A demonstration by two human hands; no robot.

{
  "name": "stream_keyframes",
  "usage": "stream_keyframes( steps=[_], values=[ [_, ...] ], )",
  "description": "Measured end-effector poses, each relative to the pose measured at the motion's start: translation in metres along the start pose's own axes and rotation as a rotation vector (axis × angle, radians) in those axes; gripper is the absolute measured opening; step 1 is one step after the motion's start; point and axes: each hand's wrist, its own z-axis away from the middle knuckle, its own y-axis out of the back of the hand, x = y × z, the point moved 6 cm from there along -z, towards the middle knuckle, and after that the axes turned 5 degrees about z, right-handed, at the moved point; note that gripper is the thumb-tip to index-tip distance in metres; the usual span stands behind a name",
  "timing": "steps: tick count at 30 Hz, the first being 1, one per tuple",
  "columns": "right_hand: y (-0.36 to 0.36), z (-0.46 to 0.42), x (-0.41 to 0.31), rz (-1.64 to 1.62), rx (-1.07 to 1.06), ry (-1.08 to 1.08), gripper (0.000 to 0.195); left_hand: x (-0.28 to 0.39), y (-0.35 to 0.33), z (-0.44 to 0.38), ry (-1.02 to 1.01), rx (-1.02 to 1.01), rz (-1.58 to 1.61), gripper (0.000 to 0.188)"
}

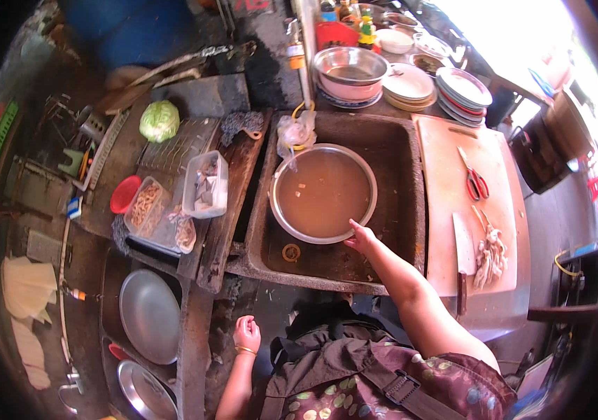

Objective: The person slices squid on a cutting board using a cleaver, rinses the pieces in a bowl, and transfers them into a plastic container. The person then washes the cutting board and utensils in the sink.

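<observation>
A round metal basin full of cloudy brown water, with a few small bits afloat, stands in the stone sink. My right hand is on the basin's lower right rim, fingers at the edge. Left of my body, below the sink, my left hand hangs with curled fingers and nothing visible in it; a bangle is on that wrist. A clear plastic bag lies at the basin's upper left. On the cutting board at the right are red-handled scissors, a cleaver and pale, limp meat-like pieces.
Stacked plates and a metal bowl stand behind the sink. To the left are a cabbage, a plastic container and a wooden plank. Large metal pans rest in a lower sink at the left.
</observation>
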Motion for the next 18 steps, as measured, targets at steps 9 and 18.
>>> stream_keyframes(
  steps=[9, 18],
  values=[
    [0.023, 0.079, -0.071, 0.196, 0.159, 0.515, 0.009, -0.033, 0.017, 0.018, 0.190, 0.087, -0.040, 0.011],
    [0.067, 0.085, -0.146, 0.551, 0.329, 0.892, 0.012, -0.011, -0.014, -0.062, 0.081, 0.141, 0.230, 0.014]
  ],
)
